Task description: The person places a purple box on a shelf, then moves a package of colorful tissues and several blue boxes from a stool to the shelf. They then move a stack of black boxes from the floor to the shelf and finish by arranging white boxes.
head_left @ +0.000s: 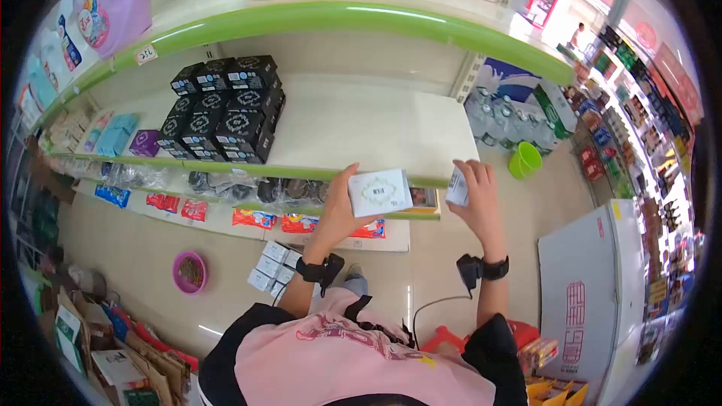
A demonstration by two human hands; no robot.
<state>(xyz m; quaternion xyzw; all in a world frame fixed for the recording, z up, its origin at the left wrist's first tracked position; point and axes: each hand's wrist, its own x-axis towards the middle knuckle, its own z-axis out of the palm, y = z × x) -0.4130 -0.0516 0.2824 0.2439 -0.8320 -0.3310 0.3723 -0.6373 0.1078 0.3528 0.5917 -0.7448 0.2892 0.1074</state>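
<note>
In my left hand (340, 209) is a white box (380, 192) with a pale green wreath print, its printed face turned up toward me. A second, smaller-looking white box (457, 186) is gripped in the fingers of my right hand (478, 199), seen mostly from its side. Both hands are in front of the shelf's green front edge, a little apart. On the shelf (361, 116) behind them, black boxes (241, 131) are stacked at the left. More white boxes (272, 265) lie in a group on the floor below my left forearm.
A purple box (144, 143) and blue packs (116, 134) sit left of the black stack. Large detergent bottles (113, 4) stand on the upper shelf. Right of the shelf are water bottles (504, 122) and a green bin (525, 160). A pink basin (189, 272) and a white freezer (579, 293) are on the floor.
</note>
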